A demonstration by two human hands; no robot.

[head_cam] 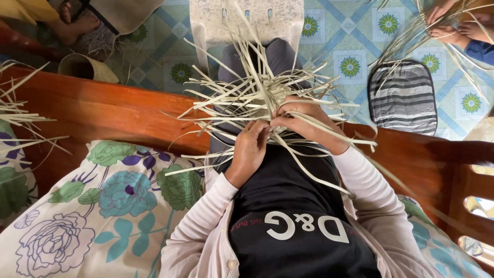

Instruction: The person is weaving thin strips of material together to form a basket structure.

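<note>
Pale straw-coloured strips fill both of the person's hands: the left hand (250, 146) is curled shut on a few strips at the near edge of the half-woven piece (267, 98), fingertips pressed in against the weave, while the right hand (301, 121) is closed over the strips just beside it, thumb and fingers pinching them where the two hands almost meet. The woven piece sits on the person's lap, above the dark-trousered knees, with loose strip ends spraying outward in every direction like spokes, some drooping over the black shirt and the cream sleeves. Beyond the knees stands a white plastic chair (247, 18) on a tiled floor (339, 46) patterned with blue lines and green flowers. The person sits on a reddish wooden bench (103, 113), and a flowered cushion (103, 206) in white, teal and purple lies at the left side. A striped grey and white mat (404, 98) lies on the floor to the right. At the top right another person's hands (453, 25) hold more long strips, and at the top left a small round woven basket (85, 67) rests on the floor near somebody's bare foot (77, 25).
</note>
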